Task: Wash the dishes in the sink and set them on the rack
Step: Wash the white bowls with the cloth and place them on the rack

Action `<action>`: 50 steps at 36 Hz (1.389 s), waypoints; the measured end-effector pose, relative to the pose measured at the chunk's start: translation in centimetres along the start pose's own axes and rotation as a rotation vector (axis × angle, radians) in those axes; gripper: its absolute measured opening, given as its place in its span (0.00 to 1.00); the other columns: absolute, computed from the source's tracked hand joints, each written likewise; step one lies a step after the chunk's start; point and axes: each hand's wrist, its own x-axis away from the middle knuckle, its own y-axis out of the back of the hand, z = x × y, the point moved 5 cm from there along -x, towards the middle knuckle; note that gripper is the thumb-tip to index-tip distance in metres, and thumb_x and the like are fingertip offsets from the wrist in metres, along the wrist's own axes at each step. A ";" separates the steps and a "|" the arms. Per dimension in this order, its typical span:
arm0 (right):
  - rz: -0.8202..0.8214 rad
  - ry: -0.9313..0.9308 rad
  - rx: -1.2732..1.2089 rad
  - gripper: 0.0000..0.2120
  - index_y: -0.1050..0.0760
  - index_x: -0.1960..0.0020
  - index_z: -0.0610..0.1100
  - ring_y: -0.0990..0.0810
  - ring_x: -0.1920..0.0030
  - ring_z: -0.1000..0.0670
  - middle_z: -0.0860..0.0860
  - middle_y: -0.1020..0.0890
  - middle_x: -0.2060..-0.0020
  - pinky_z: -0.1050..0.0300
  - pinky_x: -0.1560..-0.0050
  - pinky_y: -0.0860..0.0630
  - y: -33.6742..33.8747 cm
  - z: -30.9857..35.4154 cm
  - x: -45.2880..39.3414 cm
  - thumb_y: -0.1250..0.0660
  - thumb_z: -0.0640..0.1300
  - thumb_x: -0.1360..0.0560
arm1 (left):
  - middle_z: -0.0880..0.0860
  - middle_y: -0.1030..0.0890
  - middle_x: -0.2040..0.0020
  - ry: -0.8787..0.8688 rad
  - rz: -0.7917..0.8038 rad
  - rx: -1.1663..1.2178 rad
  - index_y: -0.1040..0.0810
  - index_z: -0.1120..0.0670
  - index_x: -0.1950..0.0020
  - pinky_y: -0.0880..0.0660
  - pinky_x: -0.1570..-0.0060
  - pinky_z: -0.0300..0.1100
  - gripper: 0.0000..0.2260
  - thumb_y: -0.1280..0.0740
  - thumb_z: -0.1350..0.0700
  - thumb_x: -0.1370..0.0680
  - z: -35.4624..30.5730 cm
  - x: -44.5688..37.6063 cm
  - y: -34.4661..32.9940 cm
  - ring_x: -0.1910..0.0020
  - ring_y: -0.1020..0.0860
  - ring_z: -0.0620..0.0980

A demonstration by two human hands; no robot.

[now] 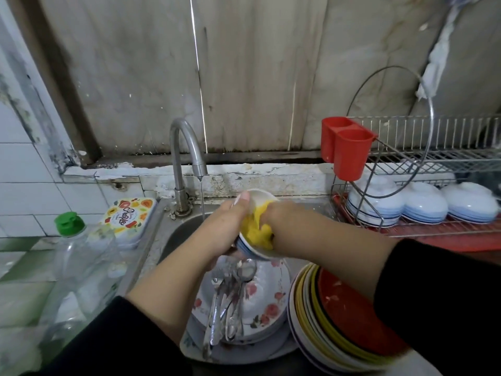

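Right hand (273, 215) fingers buried in the yellow sponge (257, 229) inside the bowl (260, 198), so grip can't be read; left hand (227, 226) covers the bowl's 9 o'clock side, and its fingers under the bowl are out of sight. Plate stack (325, 321) at 5 o'clock is partly behind the right sleeve and cut by the bottom edge; spoons (230, 302) are glare-blurred, count unclear. Rack (433, 158) runs off the 3 o'clock edge, the bottle (81, 267) at 8 o'clock is blurred, and the tin (130, 215) behind it has small print too tiny to read.
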 end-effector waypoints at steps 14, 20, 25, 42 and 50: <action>0.307 0.318 0.597 0.47 0.67 0.24 0.49 0.56 0.25 0.45 0.50 0.60 0.24 0.46 0.27 0.49 0.9 -3.7 3.3 0.34 0.43 0.26 | 0.57 0.27 0.62 -0.100 -0.047 0.025 0.29 0.52 0.51 0.27 0.74 0.39 0.04 0.43 0.56 0.21 -4.3 0.1 0.5 0.69 0.26 0.54; -0.253 0.486 0.248 0.23 0.27 0.35 0.41 0.23 0.49 0.41 0.43 0.21 0.47 0.52 0.51 0.25 2.5 -1.6 2.5 0.31 0.37 0.29 | 0.61 0.26 0.58 -0.105 -0.142 0.113 0.28 0.54 0.58 0.24 0.60 0.47 0.04 0.40 0.54 0.26 -5.3 0.2 0.0 0.60 0.24 0.58; -0.346 0.256 -0.021 0.11 0.22 0.44 0.44 0.24 0.45 0.48 0.48 0.22 0.47 0.67 0.51 0.38 0.6 0.1 1.2 0.35 0.38 0.26 | 0.56 0.23 0.46 -0.210 -0.179 0.333 0.32 0.46 0.39 0.25 0.51 0.49 0.11 0.41 0.56 0.20 -3.8 1.5 -2.9 0.50 0.23 0.55; -0.477 0.681 0.248 0.12 0.18 0.51 0.48 0.23 0.61 0.47 0.50 0.19 0.59 0.55 0.65 0.25 2.3 -2.5 4.0 0.31 0.41 0.34 | 0.54 0.19 0.65 -0.045 0.224 0.333 0.24 0.56 0.50 0.22 0.71 0.42 0.09 0.37 0.51 0.23 -5.4 2.7 -1.2 0.70 0.20 0.50; -0.654 0.379 -0.028 0.09 0.22 0.64 0.48 0.21 0.65 0.45 0.50 0.21 0.66 0.60 0.61 0.32 1.3 -0.4 2.6 0.24 0.43 0.42 | 0.54 0.22 0.49 -0.228 -0.210 0.429 0.28 0.52 0.38 0.25 0.49 0.50 0.15 0.36 0.51 0.23 -5.5 2.4 -2.6 0.51 0.22 0.54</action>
